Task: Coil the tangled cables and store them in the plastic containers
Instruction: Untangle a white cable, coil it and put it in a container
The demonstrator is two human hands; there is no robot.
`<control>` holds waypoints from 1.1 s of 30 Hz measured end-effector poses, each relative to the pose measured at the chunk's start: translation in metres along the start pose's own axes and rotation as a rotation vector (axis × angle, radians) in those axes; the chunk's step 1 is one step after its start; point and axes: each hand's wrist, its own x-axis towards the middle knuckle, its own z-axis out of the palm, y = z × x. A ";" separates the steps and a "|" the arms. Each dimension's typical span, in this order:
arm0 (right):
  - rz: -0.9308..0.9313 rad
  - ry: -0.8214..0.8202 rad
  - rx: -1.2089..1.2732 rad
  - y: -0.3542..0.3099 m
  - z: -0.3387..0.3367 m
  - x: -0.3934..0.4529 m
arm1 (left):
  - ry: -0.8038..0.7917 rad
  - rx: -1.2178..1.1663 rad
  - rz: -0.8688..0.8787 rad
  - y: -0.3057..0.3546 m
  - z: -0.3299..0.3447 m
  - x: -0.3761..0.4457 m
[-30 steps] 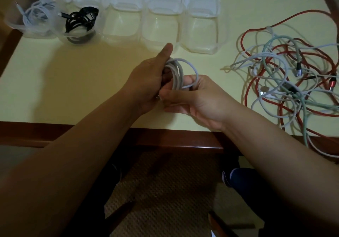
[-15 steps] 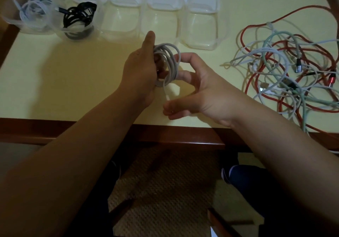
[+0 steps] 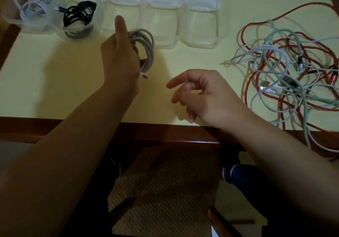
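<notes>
The left hand (image 3: 119, 60) is gripping a coiled grey cable (image 3: 145, 49), likely heading for an empty plastic container (image 3: 121, 16); the right hand (image 3: 201, 93) is hanging loosely curled, holding nothing.

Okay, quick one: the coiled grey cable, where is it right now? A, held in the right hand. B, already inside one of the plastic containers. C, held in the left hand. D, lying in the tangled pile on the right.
C: the left hand grips the coiled grey cable above the table, while the right hand holds nothing.
</notes>
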 end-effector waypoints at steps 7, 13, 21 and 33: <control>0.252 -0.090 0.283 -0.007 0.011 0.016 | -0.158 0.075 0.187 -0.003 0.018 -0.026; 0.304 -0.289 0.545 0.003 0.014 0.023 | -0.174 -0.005 0.054 0.001 0.017 -0.030; 0.148 -0.250 0.091 0.002 0.012 0.026 | -0.048 -0.016 -0.030 0.000 0.012 -0.018; -0.072 -0.243 -0.725 -0.006 0.008 0.019 | 0.109 -0.009 -0.279 -0.001 0.005 0.006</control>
